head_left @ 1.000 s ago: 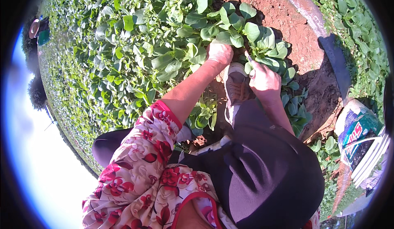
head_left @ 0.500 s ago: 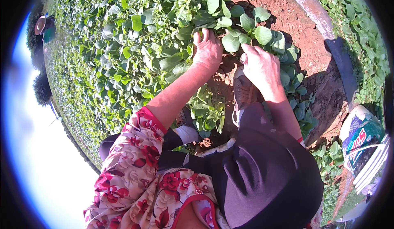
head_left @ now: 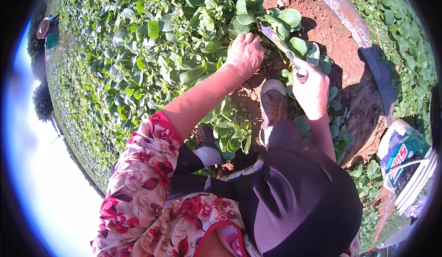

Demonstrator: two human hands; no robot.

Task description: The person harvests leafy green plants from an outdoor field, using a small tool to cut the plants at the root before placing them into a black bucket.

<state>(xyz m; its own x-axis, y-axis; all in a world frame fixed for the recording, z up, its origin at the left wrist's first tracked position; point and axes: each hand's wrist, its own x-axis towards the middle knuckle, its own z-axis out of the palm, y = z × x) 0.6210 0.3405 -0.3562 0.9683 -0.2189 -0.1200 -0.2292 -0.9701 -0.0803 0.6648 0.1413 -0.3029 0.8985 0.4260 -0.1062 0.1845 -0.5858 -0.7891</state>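
Note:
My left hand (head_left: 246, 54) is curled closed around the base of a leafy green plant (head_left: 244, 15), whose rounded leaves stick out above the knuckles. The stems inside that fist are hidden. In my right hand (head_left: 311, 89) is a knife, gripped by its handle. Its narrow blade (head_left: 278, 40) slants up and left among the leaves, its tip a little to the right of my left hand. Broad leaves (head_left: 300, 46) lie beside the blade. A lower clump of greens (head_left: 230, 128) grows between my forearms.
Dense greens (head_left: 138, 63) cover the left side. Reddish bare soil (head_left: 343, 40) lies at the right, bordered by a pale curved strip (head_left: 340, 4). My shoe (head_left: 273, 103) stands just below the hands. A printed bucket (head_left: 403, 151) sits at far right. Another person (head_left: 44, 28) is far left.
My left hand has moved right and its fingers have closed more. The right hand has drawn slightly right and down, turning so that the knife blade now shows.

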